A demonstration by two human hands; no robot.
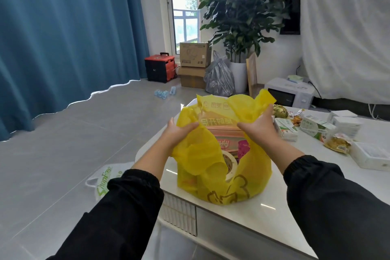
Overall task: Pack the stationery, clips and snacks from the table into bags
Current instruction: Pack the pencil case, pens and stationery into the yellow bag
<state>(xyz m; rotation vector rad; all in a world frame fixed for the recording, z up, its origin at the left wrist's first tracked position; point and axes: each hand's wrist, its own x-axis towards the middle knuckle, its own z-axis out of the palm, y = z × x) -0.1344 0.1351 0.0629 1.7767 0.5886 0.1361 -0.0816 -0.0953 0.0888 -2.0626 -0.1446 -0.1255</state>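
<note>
Head view of a yellow bag (223,177) standing upright on the white counter (259,215), its mouth held open. The left hand (179,133) grips the bag's left rim, thumb laid across the front and fingers wrapped behind the plastic. The right hand (258,126) grips the right rim in the same way, with a handle loop rising above its fingers. The two hands are apart, one on each side of the mouth. Inside the bag, a roll of tape (231,164) lies against the near wall, and a pink printed packet (225,136) stands behind it toward the far wall; the other contents are too hidden to name. To the right of the bag, on the counter, lie things not yet packed: a gold-wrapped item (279,112) just beyond the right hand, a white-and-green carton (286,130) beside it, a larger green-and-white pack (316,127) farther from the bag, a yellow snack packet (337,143) on the viewer's side of that pack, and several white boxes (346,122) farthest from the bag. To the left of the bag and lower down, a white carrier bag with green lettering (103,179) lies on the grey floor (73,143). Beyond the bag, on the floor, are pale blue plastic pieces (164,93), stacked cardboard boxes (194,63), a potted plant (238,17) and a white microwave (289,92). Black sleeves (126,207) cover both forearms.
</note>
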